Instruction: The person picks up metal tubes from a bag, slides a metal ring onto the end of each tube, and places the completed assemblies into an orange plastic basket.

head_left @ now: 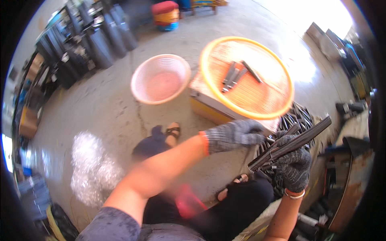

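Both my hands wear grey knitted gloves. My right hand (294, 166) is wrapped round a bundle of long black strips (299, 140), which slants up to the right. Close to the bundle's left side, my left hand (237, 136) has its fingers curled together; whether a strip end is between the fingertips I cannot make out. Beyond the hands, a round orange basket (206, 76) rests on a box (207, 106). Several short black pieces (233, 77) lie inside it. A heap of thin black rods (299, 116) lies beside the box, partly hidden by my right hand and the bundle.
A pale pink perforated basket (138, 94) stands on the floor left of the box. Crumpled clear plastic (94, 170) lies at the left. Dark long parts (86, 38) are stacked at the far left. An orange-and-red stool-like object (165, 15) stands at the back.
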Action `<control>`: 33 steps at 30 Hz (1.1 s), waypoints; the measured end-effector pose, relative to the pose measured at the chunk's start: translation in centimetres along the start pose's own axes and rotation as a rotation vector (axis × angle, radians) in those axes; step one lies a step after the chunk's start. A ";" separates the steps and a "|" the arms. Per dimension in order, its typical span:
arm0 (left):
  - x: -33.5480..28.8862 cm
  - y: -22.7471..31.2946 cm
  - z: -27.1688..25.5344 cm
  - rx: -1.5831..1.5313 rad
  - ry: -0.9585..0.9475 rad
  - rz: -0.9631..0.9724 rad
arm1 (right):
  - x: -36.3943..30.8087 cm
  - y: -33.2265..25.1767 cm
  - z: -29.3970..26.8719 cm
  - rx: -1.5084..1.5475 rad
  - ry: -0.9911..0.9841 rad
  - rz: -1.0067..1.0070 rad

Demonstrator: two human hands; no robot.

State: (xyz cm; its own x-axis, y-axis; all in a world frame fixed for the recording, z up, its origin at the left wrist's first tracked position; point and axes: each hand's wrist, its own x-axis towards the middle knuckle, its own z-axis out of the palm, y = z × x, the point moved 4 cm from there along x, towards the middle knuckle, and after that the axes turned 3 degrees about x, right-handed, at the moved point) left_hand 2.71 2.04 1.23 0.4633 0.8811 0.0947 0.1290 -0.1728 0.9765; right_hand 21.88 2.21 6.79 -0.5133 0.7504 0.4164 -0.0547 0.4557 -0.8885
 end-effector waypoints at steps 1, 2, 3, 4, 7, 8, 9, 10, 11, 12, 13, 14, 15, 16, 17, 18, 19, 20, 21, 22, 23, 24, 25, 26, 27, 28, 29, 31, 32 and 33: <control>-0.2 0.4 0.1 -0.139 -0.039 0.019 | 1.1 -0.3 1.2 -0.074 -0.078 -0.015; -0.4 0.5 0.5 -0.275 -0.073 0.033 | 2.1 -0.9 2.5 -0.136 -0.155 -0.032; 1.1 -0.1 1.3 -0.352 -0.090 0.071 | 3.3 -2.4 3.3 -0.322 -0.219 -0.089; 0.6 0.4 0.7 -0.374 -0.054 0.096 | 4.1 -2.5 4.4 -0.239 -0.225 -0.078; 0.5 0.3 -0.5 -0.237 0.100 0.021 | 4.9 -2.8 5.2 -0.104 -0.238 -0.008; -0.2 -0.2 -1.0 -0.181 0.222 0.001 | 5.2 -2.9 5.7 -0.220 -0.246 -0.042; -0.1 -0.3 -1.7 -0.127 0.314 0.015 | 5.6 -2.9 5.6 -0.372 -0.225 -0.081; -0.1 -0.4 -2.3 -0.077 0.398 0.030 | 6.0 -2.9 5.3 -0.401 -0.245 -0.148; -1.0 -1.2 -3.2 -0.113 0.546 0.046 | 6.5 -2.8 5.3 -0.413 -0.268 -0.223; -1.3 -0.1 -3.7 -0.243 0.514 -0.047 | 6.1 -1.8 4.8 -0.412 -0.191 -0.125; -1.9 0.2 -4.3 -0.289 0.574 -0.198 | 6.0 -1.0 4.8 -0.103 -0.201 -0.004; -3.2 1.6 -5.8 -0.053 0.617 -0.086 | 6.0 0.4 5.6 0.049 -0.236 -0.007; -3.6 1.9 -6.2 -0.075 0.698 -0.099 | 5.7 1.9 5.9 -0.013 -0.345 0.018; -3.5 3.4 -5.5 -0.256 0.688 -0.203 | 5.2 3.3 5.6 -0.027 -0.423 -0.035; -3.0 3.8 -5.2 -0.222 0.672 -0.170 | 5.4 3.6 6.7 0.158 -0.435 0.131; -2.9 4.0 -5.0 -0.197 0.657 -0.133 | 5.0 3.6 7.1 0.026 -0.475 -0.109; -2.8 3.6 -4.7 -0.359 0.663 -0.098 | 4.7 3.8 7.8 0.243 -0.433 0.126; -2.3 3.1 -4.2 -0.524 0.663 -0.066 | 4.3 4.7 7.8 0.185 -0.441 0.104; -2.0 3.3 -4.1 -0.495 0.625 -0.071 | 4.1 6.3 8.0 0.133 -0.458 0.087; -1.6 3.5 -4.0 -0.483 0.605 -0.044 | 3.8 7.0 7.4 0.109 -0.449 0.070; -1.9 3.5 -4.1 -0.468 0.594 -0.024 | 3.6 7.5 7.3 0.098 -0.445 0.055; -2.1 3.4 -4.1 -0.453 0.586 -0.002 | 3.5 7.7 7.1 0.115 -0.414 0.038; -2.3 3.4 -4.2 -0.430 0.614 0.035 | 3.5 7.7 6.8 0.131 -0.386 0.021; -2.5 3.2 -4.6 -0.414 0.630 0.004 | 3.6 7.3 6.5 0.144 -0.351 0.018; -3.0 3.4 -5.1 -0.385 0.655 -0.030 | 4.0 6.6 6.6 0.168 -0.319 0.007; -3.4 3.4 -5.5 -0.357 0.682 -0.064 | 4.6 5.1 5.5 0.181 -0.279 0.007; -3.4 3.6 -5.4 -0.292 0.705 -0.057 | 4.9 4.3 4.7 0.202 -0.242 0.011; -3.1 3.0 -4.9 -0.271 0.644 -0.062 | 4.5 5.0 3.5 0.355 -0.079 0.127; -2.7 3.1 -4.5 -0.272 0.605 -0.060 | 4.6 4.3 3.0 0.348 -0.014 0.140; -2.5 3.8 -4.2 -0.241 0.579 -0.124 | 4.6 4.0 3.0 0.299 0.048 0.179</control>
State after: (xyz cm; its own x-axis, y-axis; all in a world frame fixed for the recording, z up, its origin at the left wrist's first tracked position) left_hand -1.67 1.09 5.52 -0.0995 0.9950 0.0014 -0.0802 -0.0094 0.9967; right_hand 16.73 6.04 4.60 -0.4966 0.8309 0.2511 -0.2192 0.1599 -0.9625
